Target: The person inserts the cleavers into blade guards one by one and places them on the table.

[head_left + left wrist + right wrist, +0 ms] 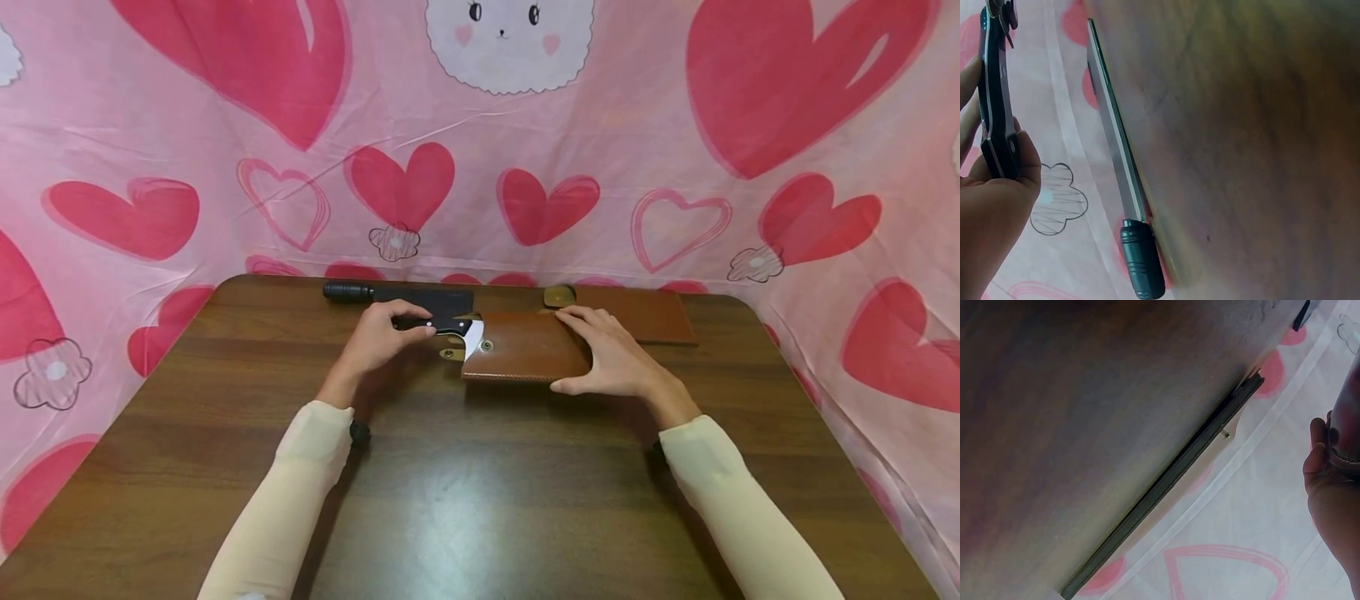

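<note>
My left hand (pixel 377 340) pinches the black riveted handle of a knife (pixel 448 325) between thumb and fingers. The bright base of its blade shows at the mouth of a brown leather sheath (pixel 528 348), and the rest of the blade is hidden inside. At the sheath's other end, my right hand (pixel 618 357) grips it with thumb on the near edge and fingers on the far edge. Knife and sheath are held above the table. A snap strap (pixel 452 354) sticks out below the handle. In the left wrist view the handle (pixel 997 94) is seen edge-on in the fingers.
Behind the left hand, a cleaver (pixel 427 297) with a black ribbed handle lies along the table's far edge. A second brown leather sheath (pixel 663 317) with a snap flap (pixel 559 297) lies at the back right. A pink heart-patterned cloth (pixel 465 125) hangs behind the wooden table (pixel 450 500).
</note>
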`<state>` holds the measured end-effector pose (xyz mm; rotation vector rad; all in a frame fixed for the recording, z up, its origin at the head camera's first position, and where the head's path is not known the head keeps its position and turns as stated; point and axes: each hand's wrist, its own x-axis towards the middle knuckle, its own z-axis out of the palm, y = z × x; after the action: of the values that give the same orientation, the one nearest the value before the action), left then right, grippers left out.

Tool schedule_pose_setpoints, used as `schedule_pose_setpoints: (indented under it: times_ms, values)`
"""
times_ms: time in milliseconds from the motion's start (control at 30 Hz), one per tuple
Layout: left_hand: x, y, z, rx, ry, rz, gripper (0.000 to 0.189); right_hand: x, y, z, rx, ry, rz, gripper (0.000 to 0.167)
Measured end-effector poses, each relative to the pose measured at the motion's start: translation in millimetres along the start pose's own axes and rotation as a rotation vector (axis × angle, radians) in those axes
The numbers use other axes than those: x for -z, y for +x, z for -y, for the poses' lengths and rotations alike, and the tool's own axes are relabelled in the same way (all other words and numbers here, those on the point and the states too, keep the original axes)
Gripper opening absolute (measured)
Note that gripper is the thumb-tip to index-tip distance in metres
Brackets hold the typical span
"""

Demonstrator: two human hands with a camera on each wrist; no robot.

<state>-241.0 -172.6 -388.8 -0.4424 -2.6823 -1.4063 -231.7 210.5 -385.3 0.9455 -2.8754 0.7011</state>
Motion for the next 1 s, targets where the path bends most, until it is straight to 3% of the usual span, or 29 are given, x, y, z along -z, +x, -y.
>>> schedule_pose_setpoints:
  times_ms: [667,1000]
  values:
    - [-1.4,3.4,-3.2,-0.009,0.007,-0.001,0.027,-0.2,0.5,0.6,-0.004,0.000,0.017,0.112]
    - [-2.8,6.1,-1.2,0.033,-0.016,0.058,0.030,-0.6,-2.0,-1.8,-0.033,-0.006,0.058,0.114]
